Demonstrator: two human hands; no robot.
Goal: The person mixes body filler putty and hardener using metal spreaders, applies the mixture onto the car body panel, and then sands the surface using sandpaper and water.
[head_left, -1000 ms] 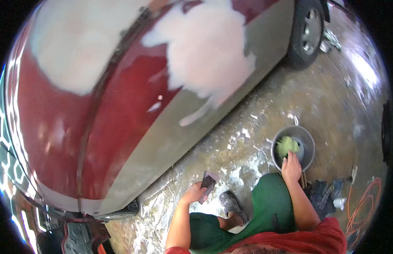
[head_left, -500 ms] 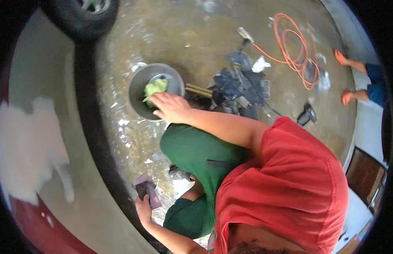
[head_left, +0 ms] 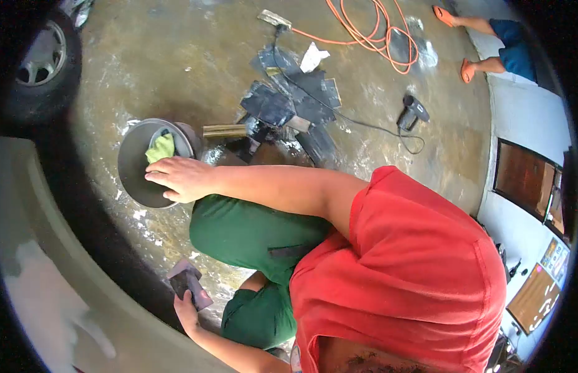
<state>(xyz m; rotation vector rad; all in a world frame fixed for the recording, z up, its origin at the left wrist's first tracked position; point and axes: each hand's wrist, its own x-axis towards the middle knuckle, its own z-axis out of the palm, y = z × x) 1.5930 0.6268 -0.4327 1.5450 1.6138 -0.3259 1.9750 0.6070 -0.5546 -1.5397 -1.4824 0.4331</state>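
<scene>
No legible writing. Right hand [head_left: 180, 178], fingers extended flat, rests over basin [head_left: 135, 168] near cloth [head_left: 159, 148]; left hand [head_left: 186, 309] fingers grip block [head_left: 188, 283], lower left.

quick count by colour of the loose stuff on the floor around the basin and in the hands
green: 1, the cloth in the metal basin under the right hand
orange: 1, the coiled cord
black: 1, the power tool
dark: 1, the sanding block in the left hand
total: 4
</scene>
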